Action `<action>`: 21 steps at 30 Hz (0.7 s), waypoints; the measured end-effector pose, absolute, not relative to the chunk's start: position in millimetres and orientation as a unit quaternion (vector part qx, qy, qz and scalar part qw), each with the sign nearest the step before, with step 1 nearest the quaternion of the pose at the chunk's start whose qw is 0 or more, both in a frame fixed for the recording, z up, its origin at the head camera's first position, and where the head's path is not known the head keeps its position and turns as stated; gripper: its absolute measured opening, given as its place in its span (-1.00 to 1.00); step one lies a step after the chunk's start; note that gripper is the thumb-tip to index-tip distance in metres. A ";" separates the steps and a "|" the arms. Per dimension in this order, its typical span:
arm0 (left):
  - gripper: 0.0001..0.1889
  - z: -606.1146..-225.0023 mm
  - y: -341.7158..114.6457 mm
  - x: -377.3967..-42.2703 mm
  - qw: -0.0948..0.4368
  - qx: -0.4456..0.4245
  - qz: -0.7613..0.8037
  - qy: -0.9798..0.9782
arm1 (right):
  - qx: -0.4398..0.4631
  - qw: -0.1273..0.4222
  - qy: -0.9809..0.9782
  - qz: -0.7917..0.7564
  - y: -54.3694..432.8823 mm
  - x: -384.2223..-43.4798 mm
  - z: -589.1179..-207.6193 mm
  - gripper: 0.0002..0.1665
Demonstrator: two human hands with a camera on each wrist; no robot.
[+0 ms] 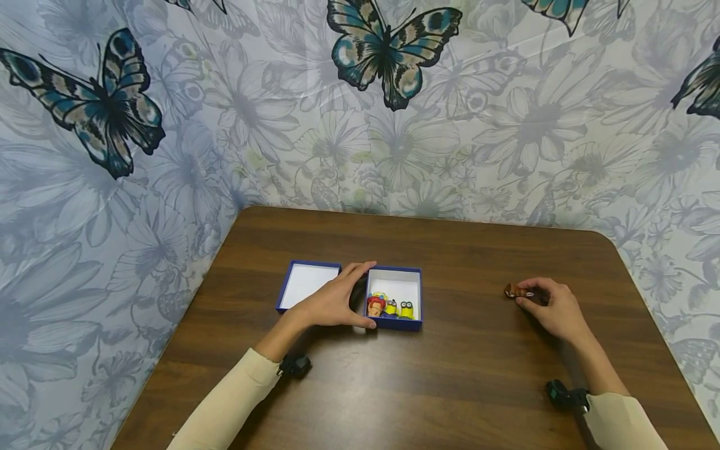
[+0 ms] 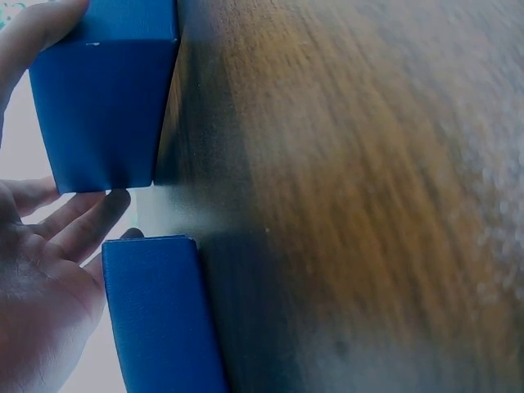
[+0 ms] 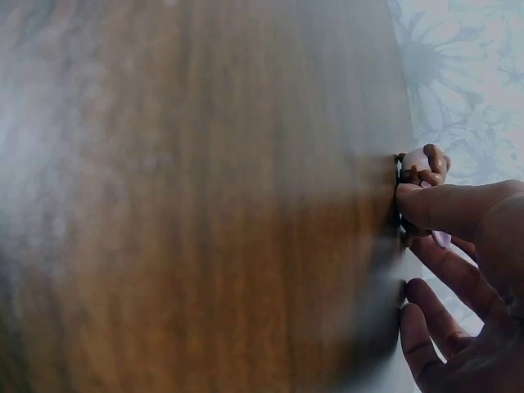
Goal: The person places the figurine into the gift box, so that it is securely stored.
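My left hand [image 1: 332, 301] spans the left side of a small blue box [image 1: 402, 325], thumb at its front corner and fingertips at the back one. Inside its white interior lie a red-haired figurine [image 1: 375, 305] and two yellow minion figurines [image 1: 407, 310], grouped along the front side. In the left wrist view, the thumb and fingers reach round the blue box [image 2: 106, 115]. Far to the right, my right hand [image 1: 555, 310] pinches a small brown toy figurine [image 1: 512, 291] lying at the tabletop. The right wrist view shows the figurine [image 3: 438, 160] between thumb and fingers.
A blue-edged lid [image 1: 306, 284] with a white inside lies just left of the box, partly behind my left hand. Everything rests on a brown wooden table [image 1: 461, 387] with rounded back corners. Behind it hangs a butterfly-and-flower patterned backdrop [image 1: 405, 144].
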State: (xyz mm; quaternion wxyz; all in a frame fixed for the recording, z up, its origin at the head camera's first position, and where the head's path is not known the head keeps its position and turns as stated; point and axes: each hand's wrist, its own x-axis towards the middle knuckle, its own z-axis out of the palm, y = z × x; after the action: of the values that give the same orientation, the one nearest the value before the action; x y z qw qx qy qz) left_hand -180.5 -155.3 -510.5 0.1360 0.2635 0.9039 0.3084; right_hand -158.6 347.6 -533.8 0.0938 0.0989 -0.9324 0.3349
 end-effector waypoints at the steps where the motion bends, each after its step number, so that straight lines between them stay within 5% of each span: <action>1: 0.38 -510.5 -155.3 -180.5 0.136 0.264 0.308 0.904 | 0.098 0.094 -0.933 0.334 347.6 -158.5 -533.6 -0.72; 21: 0.38 -509.9 -154.6 -179.7 0.136 0.263 0.310 0.903 | 0.056 0.100 -0.926 0.359 342.8 -153.4 -528.7 -0.76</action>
State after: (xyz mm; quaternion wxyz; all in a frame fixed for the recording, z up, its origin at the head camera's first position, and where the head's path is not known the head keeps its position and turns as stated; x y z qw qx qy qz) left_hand -179.7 -154.6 -509.9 0.1365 0.2632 0.9035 0.3096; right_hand -153.4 342.8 -528.7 0.1003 0.0556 -0.9261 0.3594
